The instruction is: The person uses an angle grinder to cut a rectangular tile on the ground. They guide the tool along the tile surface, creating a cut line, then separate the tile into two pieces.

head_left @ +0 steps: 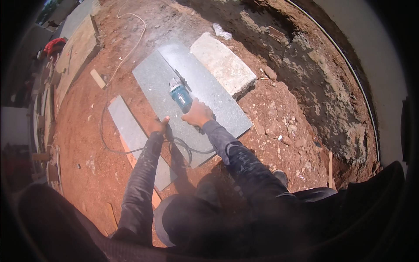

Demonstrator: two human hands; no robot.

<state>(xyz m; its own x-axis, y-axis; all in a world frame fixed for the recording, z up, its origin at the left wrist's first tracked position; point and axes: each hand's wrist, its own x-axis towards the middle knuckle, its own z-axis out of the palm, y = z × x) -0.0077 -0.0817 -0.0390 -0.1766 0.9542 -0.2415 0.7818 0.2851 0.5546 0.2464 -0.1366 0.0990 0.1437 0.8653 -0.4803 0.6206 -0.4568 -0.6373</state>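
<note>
"So, where is the angle grinder [181, 98]?"

"Over the middle of the broad grey slab [227, 114]. The right hand [198, 114] has its fingers wrapped round the rear of the teal body, with the metal head [175, 83] pointing away from the person."

"And the left hand [159, 125]?"

"At the slab's left edge, thumb standing out. The other fingers are hidden, so I cannot tell whether they grip or merely rest."

"How would the tool handle?"

"Fairly heavy, I'd judge, nose-weighted and apt to twist. The casing looks rigid, perhaps slick with dust. That rear hold suits it; a second hand should stay well clear of the disc [183, 81]."

"The slab itself?"

"Probably stone: heavy, stiff, liable to chip at its corners. I'd take it by two opposite edges."

"And the surfaces?"

"The slab is flat and straight-sided, with whitish dust [179, 54] over its far part. The pale block [222, 65] beside it looks thicker and rougher. Leftward lies a narrow grey strip [133, 131], flat-faced. A thin, pliable dark cable [190, 153] loops at the slab's near end, and crumbly red soil [87, 135] surrounds everything."
</note>
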